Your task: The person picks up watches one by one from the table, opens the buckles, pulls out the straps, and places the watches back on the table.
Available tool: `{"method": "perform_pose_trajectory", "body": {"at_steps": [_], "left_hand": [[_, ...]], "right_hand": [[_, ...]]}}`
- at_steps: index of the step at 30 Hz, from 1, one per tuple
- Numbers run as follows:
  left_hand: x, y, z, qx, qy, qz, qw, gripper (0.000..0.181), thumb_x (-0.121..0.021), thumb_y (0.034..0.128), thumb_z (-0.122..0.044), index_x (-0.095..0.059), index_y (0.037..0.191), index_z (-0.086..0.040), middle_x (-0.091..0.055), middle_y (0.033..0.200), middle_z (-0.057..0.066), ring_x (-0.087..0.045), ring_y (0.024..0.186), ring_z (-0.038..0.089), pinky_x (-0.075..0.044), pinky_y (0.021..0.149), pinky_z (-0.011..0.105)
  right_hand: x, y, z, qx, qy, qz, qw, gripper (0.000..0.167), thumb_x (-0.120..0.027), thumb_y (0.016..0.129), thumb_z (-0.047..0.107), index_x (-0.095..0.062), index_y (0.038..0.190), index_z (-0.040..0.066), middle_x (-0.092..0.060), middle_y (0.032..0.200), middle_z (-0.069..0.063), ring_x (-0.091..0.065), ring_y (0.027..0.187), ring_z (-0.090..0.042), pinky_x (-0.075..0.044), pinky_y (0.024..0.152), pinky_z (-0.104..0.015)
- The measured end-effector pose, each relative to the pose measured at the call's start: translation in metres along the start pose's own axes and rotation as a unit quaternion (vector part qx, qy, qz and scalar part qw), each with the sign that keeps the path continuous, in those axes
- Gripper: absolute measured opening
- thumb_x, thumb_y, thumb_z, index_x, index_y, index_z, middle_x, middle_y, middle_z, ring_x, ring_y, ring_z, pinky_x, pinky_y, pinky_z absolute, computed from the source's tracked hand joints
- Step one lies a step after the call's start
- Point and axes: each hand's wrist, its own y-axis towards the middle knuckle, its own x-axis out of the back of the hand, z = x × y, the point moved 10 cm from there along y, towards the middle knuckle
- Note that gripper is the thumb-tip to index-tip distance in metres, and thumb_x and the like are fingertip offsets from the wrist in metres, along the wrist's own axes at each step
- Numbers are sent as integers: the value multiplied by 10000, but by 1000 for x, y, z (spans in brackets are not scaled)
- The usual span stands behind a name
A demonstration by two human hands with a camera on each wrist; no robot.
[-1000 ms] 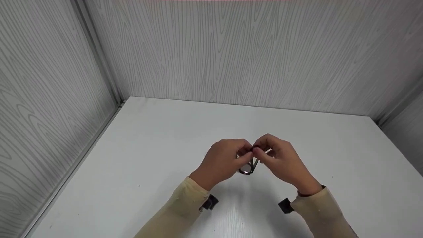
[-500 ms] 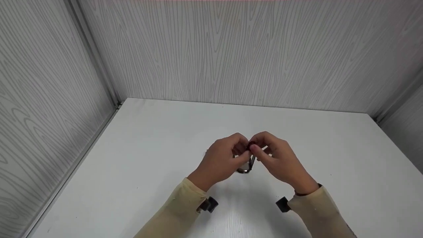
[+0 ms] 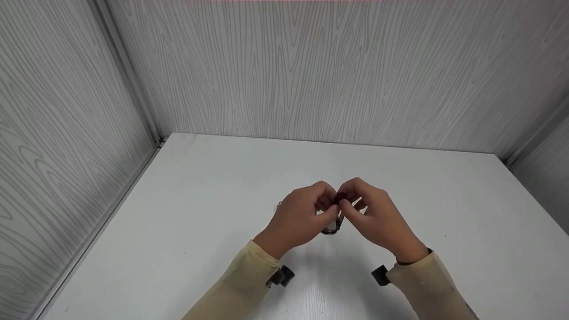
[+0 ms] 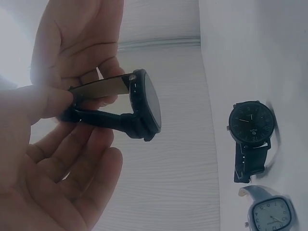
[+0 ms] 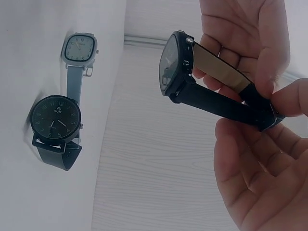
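Note:
A black wristwatch (image 3: 330,230) is held up off the white table between both hands, its strap closed into a loop. My left hand (image 3: 298,218) pinches the strap end from the left with thumb and fingers. From the right, my right hand (image 3: 375,215) pinches the same end, and the fingertips of both hands nearly meet. In the right wrist view, the strap (image 5: 219,103) shows a tan lining and a buckle end under the fingers. The watch case (image 4: 146,103) hangs free of the fingers in the left wrist view. Fingers partly hide the buckle.
Two more watches lie on the table: a round black one (image 4: 251,124) and a pale blue-grey square-faced one (image 5: 79,50). The hands mostly hide them in the head view. Wood-grain panels (image 3: 284,66) enclose the table (image 3: 213,178) at the back and sides.
Both hands stay close together around the strap end, shifting only slightly. The fingertips have adjusted on the strap, and the watch case still hangs below.

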Motion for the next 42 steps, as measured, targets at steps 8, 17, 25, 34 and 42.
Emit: {"method": "perform_pose_trajectory", "body": {"at_steps": [8, 17, 25, 34, 42], "left_hand": [[-3, 0, 0, 24, -214, 161, 9996, 77, -673, 993, -213, -661, 1060, -177, -698, 926, -138, -649, 835, -10, -540, 750, 245], [-3, 0, -1, 33, -803, 101, 9967, 134, -668, 999, -169, -618, 1123, -163, -676, 952, -80, -655, 874, 41, -565, 790, 253], [-1, 1, -3, -112, -666, 44, 9977, 153, -641, 1007, -177, -611, 1157, -168, -652, 926, -84, -627, 847, 51, -546, 737, 255], [1, 1, -4, -251, -409, -138, 9988, 157, -631, 1007, -158, -672, 1159, -162, -654, 866, -93, -627, 829, 38, -539, 709, 247], [5, 0, -3, -121, -443, -281, 9985, 144, -641, 984, -187, -702, 1109, -228, -676, 826, -136, -654, 791, 29, -552, 664, 256]], "right_hand": [[-1, 0, 0, 119, -145, 36, 9998, 166, -608, 995, 13, -649, 1066, 158, -675, 930, 120, -648, 829, -78, -563, 724, -322], [5, 0, 0, 182, 271, -218, 9992, 221, -584, 998, -33, -655, 1080, 159, -679, 920, 118, -654, 806, -145, -532, 677, -321], [2, 0, -7, -124, 774, -85, 9969, 141, -544, 1063, 46, -643, 1143, 104, -689, 987, 22, -651, 839, -206, -559, 713, -300], [5, -1, -16, -528, 575, -148, 9968, 120, -611, 1058, 193, -713, 1084, 134, -709, 958, 47, -665, 916, -149, -509, 883, -355], [11, 0, -17, -489, 1279, -451, 9895, 85, -669, 1013, 106, -721, 1054, 53, -717, 933, -39, -675, 877, -207, -557, 794, -268]]}}
